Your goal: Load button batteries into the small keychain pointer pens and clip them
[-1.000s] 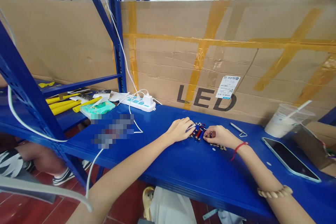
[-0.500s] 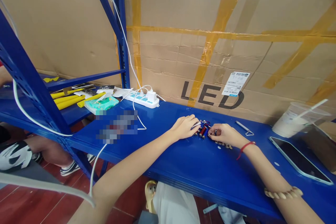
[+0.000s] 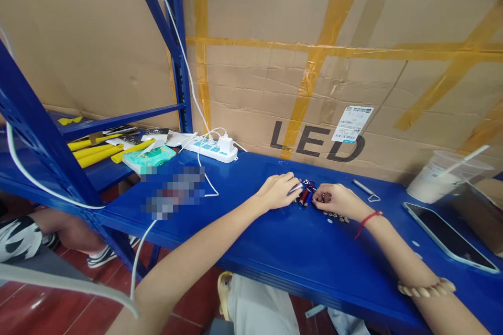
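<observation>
On the blue shelf top (image 3: pixel 267 251) my left hand (image 3: pixel 277 191) is closed, with a small silvery tube (image 3: pixel 295 188) at its fingertips. Several little red and blue metallic tubes (image 3: pixel 304 198) lie in a cluster between my hands. My right hand (image 3: pixel 338 200), a red cord at its wrist, has its fingers curled at the right side of that cluster; what they pinch is too small to make out. Below its palm sits a row of small gold-coloured pieces (image 3: pixel 336 216). A small white disc (image 3: pixel 329 221) lies in front of them.
To the right are a silvery tube with a triangular loop (image 3: pixel 367 191), a plastic cup with a straw (image 3: pixel 432 180) and a phone (image 3: pixel 450 235). Left stand a power strip (image 3: pixel 212 149), a green-white packet (image 3: pixel 149 157) and yellow tubes (image 3: pixel 96 156). Cardboard (image 3: pixel 251 84) walls the back.
The camera view has shifted slightly. Both hands stay in nearly the same place over the small tubes, with only slight finger movement.
</observation>
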`<control>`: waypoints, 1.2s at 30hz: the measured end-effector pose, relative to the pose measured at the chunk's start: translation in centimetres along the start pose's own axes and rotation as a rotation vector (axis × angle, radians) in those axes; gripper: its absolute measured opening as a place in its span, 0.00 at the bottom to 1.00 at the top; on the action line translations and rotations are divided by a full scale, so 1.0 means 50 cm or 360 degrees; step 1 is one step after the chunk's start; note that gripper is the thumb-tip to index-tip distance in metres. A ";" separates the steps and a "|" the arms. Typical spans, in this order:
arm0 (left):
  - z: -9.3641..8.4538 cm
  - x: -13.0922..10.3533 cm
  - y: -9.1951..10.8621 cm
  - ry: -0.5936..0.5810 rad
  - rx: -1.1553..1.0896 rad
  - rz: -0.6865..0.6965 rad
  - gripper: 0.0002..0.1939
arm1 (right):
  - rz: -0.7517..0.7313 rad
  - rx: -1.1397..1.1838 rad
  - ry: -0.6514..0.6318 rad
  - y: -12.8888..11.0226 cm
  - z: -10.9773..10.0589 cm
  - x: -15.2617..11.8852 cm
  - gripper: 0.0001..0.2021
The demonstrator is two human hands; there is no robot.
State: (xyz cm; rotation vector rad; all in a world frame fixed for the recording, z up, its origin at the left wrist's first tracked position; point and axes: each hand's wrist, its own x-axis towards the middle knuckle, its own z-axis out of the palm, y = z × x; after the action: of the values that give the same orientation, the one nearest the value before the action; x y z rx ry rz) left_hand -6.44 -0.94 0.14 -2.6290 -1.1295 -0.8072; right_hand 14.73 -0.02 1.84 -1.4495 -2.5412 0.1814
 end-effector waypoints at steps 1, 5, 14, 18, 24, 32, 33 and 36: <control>-0.001 0.000 0.001 -0.0008 0.0002 -0.0002 0.13 | 0.0005 -0.0012 0.0006 0.000 -0.001 0.000 0.07; 0.003 0.000 -0.003 -0.0017 -0.0013 0.0016 0.13 | -0.0020 -0.0040 0.0086 -0.001 -0.007 -0.001 0.07; 0.024 0.006 -0.019 -0.0027 -0.0099 0.0132 0.12 | -0.0262 0.0101 0.0801 -0.044 -0.014 -0.009 0.14; 0.015 0.008 -0.010 -0.0022 -0.0073 0.0109 0.11 | -0.0443 0.0175 0.0934 -0.064 -0.006 -0.012 0.13; -0.007 0.005 0.009 0.0017 -0.0139 -0.0007 0.10 | -0.0534 0.0102 0.0906 -0.068 0.000 -0.015 0.14; -0.010 0.005 0.011 0.0082 -0.0183 -0.0035 0.10 | -0.0575 -0.0065 0.0909 -0.068 -0.005 -0.020 0.15; -0.010 0.005 0.011 0.0086 -0.0185 -0.0036 0.11 | -0.0566 -0.0081 0.0902 -0.069 -0.005 -0.021 0.15; -0.011 0.005 0.011 0.0087 -0.0183 -0.0036 0.10 | -0.0535 -0.0101 0.0890 -0.069 -0.005 -0.021 0.14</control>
State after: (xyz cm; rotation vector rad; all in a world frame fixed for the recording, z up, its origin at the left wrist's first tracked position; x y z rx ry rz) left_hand -6.11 -1.36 0.76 -2.6719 -1.1331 -0.9698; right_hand 12.42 -2.70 2.69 -0.8975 -2.2757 -0.3161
